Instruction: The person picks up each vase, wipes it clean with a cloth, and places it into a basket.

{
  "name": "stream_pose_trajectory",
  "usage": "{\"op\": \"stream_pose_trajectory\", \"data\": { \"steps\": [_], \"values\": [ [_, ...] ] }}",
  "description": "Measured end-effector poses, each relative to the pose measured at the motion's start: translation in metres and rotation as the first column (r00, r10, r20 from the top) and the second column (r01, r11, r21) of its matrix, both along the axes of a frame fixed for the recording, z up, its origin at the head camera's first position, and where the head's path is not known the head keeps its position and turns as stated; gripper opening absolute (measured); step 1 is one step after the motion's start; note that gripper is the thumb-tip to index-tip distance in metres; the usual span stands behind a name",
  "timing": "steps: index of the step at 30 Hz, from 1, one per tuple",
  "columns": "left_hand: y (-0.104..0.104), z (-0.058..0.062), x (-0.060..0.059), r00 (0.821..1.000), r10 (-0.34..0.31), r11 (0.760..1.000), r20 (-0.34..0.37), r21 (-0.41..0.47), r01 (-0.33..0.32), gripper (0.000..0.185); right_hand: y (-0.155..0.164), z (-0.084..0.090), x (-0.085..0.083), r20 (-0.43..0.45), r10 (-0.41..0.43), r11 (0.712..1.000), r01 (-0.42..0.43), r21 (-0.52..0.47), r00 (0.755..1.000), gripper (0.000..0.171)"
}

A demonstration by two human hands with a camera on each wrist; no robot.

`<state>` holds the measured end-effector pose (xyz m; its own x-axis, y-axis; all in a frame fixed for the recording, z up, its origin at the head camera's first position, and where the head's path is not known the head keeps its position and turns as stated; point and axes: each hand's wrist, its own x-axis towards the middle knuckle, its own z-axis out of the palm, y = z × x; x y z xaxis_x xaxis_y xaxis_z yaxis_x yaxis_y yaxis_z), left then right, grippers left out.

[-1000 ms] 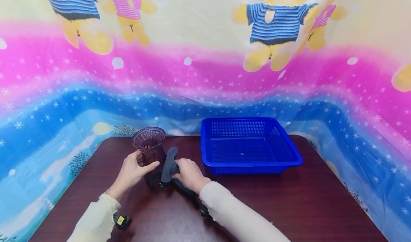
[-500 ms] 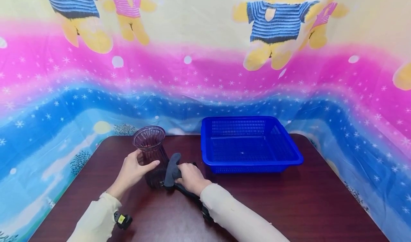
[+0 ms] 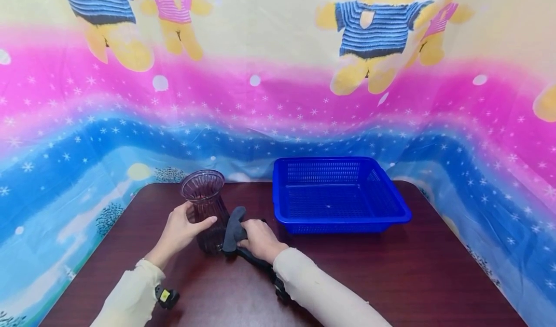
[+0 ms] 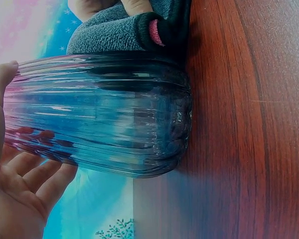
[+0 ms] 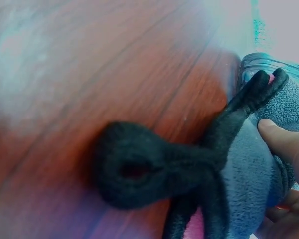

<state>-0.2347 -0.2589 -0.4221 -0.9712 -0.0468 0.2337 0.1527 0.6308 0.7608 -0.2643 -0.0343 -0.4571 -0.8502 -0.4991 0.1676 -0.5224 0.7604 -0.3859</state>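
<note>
A purple-tinted ribbed glass vase [image 3: 202, 188] with a flared rim stands on the table at left of centre. My left hand [image 3: 180, 226] holds it round the side, thumb in front and fingers behind, as the left wrist view [image 4: 104, 109] also shows. A grey cloth [image 3: 234, 231] with black edging is bunched in my right hand [image 3: 261, 239], which presses it to the vase's lower right side. Bits of pink show inside the folds of the cloth [image 5: 249, 174] in the right wrist view. A loose end of it trails under my right wrist.
To the right, behind my right hand, a blue plastic basket [image 3: 340, 220] with perforated walls sits near the table's back edge. The dark reddish-brown wooden table [image 3: 391, 279] reaches a printed curtain [image 3: 278, 110] with bears on it.
The cloth and my right hand have slid a little down the vase's side and slightly right, then nearly stopped. My left hand keeps its hold on the vase, which stays in place.
</note>
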Motion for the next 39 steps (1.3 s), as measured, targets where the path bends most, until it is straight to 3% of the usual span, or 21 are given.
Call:
{"op": "stream_pose_trajectory", "data": {
  "steps": [15, 39],
  "values": [
    [0.001, -0.001, -0.001, 1.000, 0.000, 1.000, -0.023, 0.015, 0.000, 0.064, -0.001, 0.015, -0.002, 0.059, -0.003, 0.996, 0.009, -0.092, 0.998, 0.018],
    [-0.001, -0.004, -0.004, 1.000, -0.003, 1.000, -0.027, 0.017, 0.003, 0.061, -0.005, 0.056, -0.002, -0.018, 0.024, 0.983, -0.027, -0.183, 1.000, 0.017]
  ]
}}
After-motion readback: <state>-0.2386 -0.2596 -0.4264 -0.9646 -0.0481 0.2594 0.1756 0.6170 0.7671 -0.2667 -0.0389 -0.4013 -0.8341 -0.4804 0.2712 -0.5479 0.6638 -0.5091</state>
